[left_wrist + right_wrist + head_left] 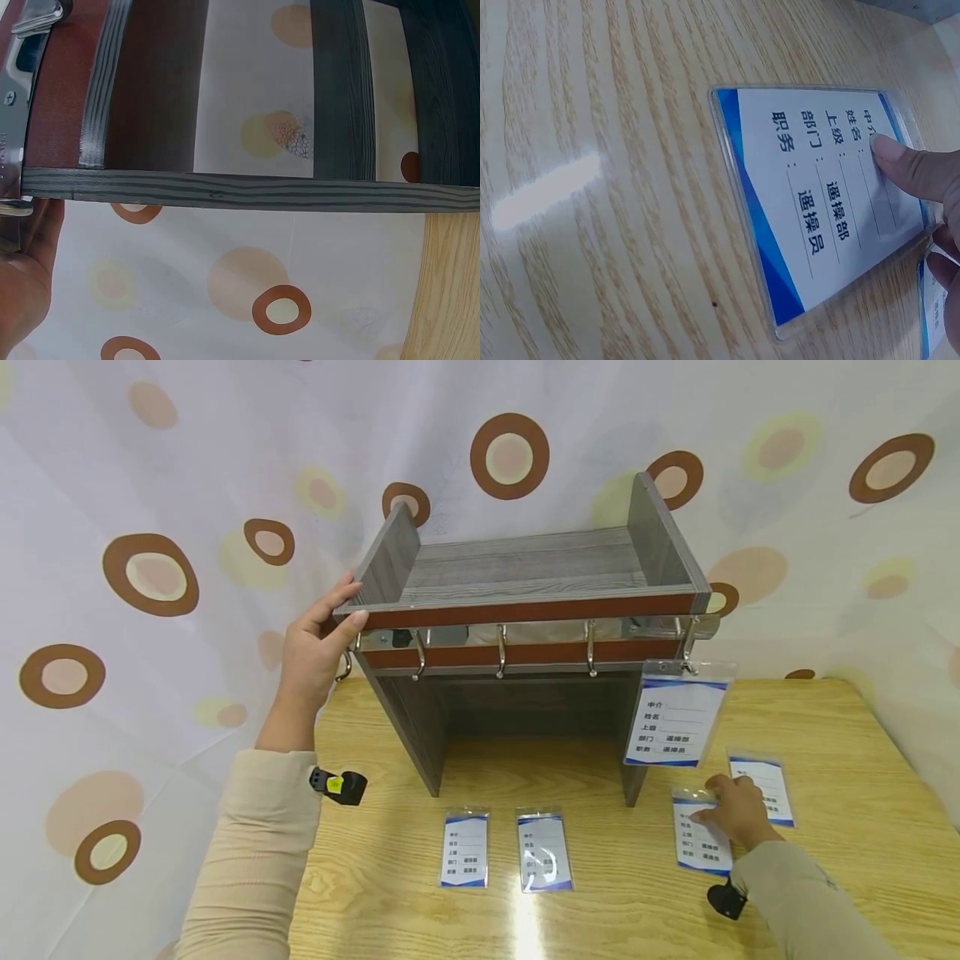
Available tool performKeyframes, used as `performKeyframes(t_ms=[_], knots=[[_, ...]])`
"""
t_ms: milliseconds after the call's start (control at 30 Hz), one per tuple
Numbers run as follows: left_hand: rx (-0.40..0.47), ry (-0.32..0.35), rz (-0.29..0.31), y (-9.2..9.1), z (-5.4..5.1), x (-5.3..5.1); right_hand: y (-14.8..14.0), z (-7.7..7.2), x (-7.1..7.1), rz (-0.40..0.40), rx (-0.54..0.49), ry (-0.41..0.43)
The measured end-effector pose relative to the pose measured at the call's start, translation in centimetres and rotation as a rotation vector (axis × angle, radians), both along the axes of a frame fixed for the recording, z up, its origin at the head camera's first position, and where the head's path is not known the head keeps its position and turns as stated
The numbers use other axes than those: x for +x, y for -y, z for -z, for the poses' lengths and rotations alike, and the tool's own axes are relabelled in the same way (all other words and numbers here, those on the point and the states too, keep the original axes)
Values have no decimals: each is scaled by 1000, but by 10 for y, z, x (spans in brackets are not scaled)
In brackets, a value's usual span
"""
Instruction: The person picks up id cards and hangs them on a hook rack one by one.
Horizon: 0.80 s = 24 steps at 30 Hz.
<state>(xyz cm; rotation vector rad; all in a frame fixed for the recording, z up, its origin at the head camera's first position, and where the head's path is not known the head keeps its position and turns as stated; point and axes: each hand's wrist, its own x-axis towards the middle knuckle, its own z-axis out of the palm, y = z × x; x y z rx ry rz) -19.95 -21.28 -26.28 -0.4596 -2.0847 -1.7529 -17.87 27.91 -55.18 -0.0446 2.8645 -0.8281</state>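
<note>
My left hand [311, 652] grips the front left corner of a grey wooden rack [525, 568], thumb on the front edge, fingers over the side panel. In the left wrist view, part of that hand [26, 289] shows beside the rack. My right hand [738, 810] is at the upper right of a clear-sleeved badge [697, 843] low at the table. In the right wrist view its thumb lies on the badge's printed face [810, 195], other fingers curled at the edge. Another badge [678, 718] hangs from the rack's rightmost front hook [690, 647].
Two badges, one left [464, 850] and one right of it [543, 852], lie before the rack on the wooden table [390, 918]. A further badge [765, 785] lies behind my right hand. Several metal hooks [501, 652] line the rack's front. A patterned cloth [187, 468] hangs behind.
</note>
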Motion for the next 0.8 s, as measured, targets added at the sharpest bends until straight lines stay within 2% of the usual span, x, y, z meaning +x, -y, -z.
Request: performKeyframes(t_ms=[300, 600, 800], knots=[[0, 2, -4, 0, 0, -1, 2, -5, 3, 52, -62, 36], [-2, -3, 15, 1, -1, -3, 1, -11, 12, 68, -132, -7], [-27, -4, 3, 3, 0, -2, 0, -19, 16, 79, -156, -83]])
